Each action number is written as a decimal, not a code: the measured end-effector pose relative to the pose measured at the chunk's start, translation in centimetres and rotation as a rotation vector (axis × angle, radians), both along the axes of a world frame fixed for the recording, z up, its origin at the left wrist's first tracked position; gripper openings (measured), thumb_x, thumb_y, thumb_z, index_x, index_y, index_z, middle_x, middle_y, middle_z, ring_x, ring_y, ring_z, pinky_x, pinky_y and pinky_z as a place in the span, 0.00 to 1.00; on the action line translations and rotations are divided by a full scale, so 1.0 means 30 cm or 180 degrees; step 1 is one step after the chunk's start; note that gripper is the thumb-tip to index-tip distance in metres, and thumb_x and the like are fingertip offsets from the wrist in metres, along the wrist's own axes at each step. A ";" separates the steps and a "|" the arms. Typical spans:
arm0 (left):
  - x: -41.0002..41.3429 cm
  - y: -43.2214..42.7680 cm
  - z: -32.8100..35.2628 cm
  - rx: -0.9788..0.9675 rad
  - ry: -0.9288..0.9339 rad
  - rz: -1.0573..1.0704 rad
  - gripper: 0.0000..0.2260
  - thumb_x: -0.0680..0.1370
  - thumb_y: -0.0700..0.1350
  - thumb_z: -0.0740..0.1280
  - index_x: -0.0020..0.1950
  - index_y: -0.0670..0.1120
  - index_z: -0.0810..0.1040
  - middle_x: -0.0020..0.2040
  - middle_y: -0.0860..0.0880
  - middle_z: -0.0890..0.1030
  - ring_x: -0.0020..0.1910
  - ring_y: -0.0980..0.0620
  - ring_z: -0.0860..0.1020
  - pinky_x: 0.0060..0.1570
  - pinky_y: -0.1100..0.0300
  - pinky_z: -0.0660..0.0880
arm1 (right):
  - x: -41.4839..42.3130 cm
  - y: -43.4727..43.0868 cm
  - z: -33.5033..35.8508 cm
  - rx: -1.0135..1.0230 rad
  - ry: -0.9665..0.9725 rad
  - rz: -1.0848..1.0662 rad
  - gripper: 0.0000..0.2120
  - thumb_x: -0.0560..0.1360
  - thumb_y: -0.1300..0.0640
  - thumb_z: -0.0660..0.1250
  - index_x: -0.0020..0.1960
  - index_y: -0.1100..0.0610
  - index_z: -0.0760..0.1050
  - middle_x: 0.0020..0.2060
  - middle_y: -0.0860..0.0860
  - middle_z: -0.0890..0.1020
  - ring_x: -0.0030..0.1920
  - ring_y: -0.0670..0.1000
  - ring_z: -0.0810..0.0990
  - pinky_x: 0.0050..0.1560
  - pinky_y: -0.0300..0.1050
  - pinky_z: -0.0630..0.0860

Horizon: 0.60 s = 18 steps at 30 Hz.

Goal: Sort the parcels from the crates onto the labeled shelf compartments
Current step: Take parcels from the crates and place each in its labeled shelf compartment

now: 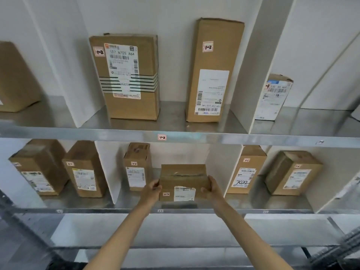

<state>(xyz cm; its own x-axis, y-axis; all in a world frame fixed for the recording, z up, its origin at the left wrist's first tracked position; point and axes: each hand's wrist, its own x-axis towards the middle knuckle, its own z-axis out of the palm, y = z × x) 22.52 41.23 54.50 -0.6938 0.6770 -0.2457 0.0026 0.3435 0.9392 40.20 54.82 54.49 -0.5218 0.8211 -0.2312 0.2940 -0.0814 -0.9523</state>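
Note:
A small brown cardboard parcel [183, 182] with a torn white label and a "2-2" tag stands in the middle compartment of the lower shelf [136, 210]. My left hand [151, 192] grips its left side and my right hand [211, 189] grips its right side. To its left in the same compartment stands an upright parcel [137, 166] tagged 2-2. A small tag [160, 211] marks the shelf edge below.
Above, compartment 1-2 [161, 137] holds two tall boxes [126, 76] [213, 71]. White dividers [251, 65] separate the compartments. Left lower compartment has two boxes [84, 169], right lower has two more [246, 170]. A white-labelled parcel [273, 98] sits upper right.

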 end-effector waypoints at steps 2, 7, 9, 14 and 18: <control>-0.035 0.036 -0.045 -0.0149 -0.0084 -0.0062 0.10 0.81 0.39 0.60 0.61 0.45 0.74 0.51 0.49 0.79 0.50 0.50 0.78 0.52 0.58 0.76 | -0.034 0.028 -0.048 -0.0035 -0.0101 -0.0001 0.29 0.76 0.71 0.61 0.73 0.53 0.60 0.60 0.50 0.73 0.58 0.51 0.72 0.61 0.48 0.73; -0.090 0.085 -0.161 -0.0371 -0.0078 -0.0168 0.10 0.77 0.35 0.62 0.57 0.44 0.75 0.46 0.48 0.81 0.42 0.54 0.79 0.36 0.70 0.75 | -0.089 0.073 -0.172 -0.0060 -0.0432 0.0025 0.25 0.74 0.70 0.64 0.67 0.54 0.64 0.56 0.49 0.72 0.56 0.51 0.72 0.53 0.43 0.71; -0.113 0.109 -0.194 -0.0497 -0.0017 -0.0171 0.12 0.78 0.35 0.61 0.60 0.42 0.74 0.49 0.48 0.80 0.44 0.54 0.78 0.35 0.71 0.73 | -0.107 0.094 -0.205 -0.0098 -0.0518 0.0066 0.28 0.74 0.70 0.64 0.70 0.54 0.62 0.59 0.51 0.70 0.58 0.52 0.70 0.54 0.43 0.71; -0.136 0.153 -0.248 -0.0671 0.0029 -0.0256 0.13 0.77 0.34 0.64 0.61 0.38 0.75 0.56 0.41 0.80 0.54 0.47 0.78 0.50 0.60 0.73 | -0.125 0.108 -0.251 -0.0058 -0.0814 -0.0044 0.28 0.75 0.70 0.63 0.71 0.56 0.61 0.55 0.51 0.71 0.51 0.50 0.71 0.44 0.37 0.70; -0.145 0.156 -0.285 -0.0637 0.0066 -0.0229 0.14 0.73 0.38 0.71 0.58 0.39 0.74 0.52 0.44 0.79 0.49 0.49 0.78 0.46 0.64 0.74 | -0.136 0.097 -0.288 0.0197 -0.1068 -0.0139 0.29 0.75 0.68 0.62 0.73 0.56 0.60 0.48 0.49 0.71 0.43 0.48 0.72 0.39 0.40 0.69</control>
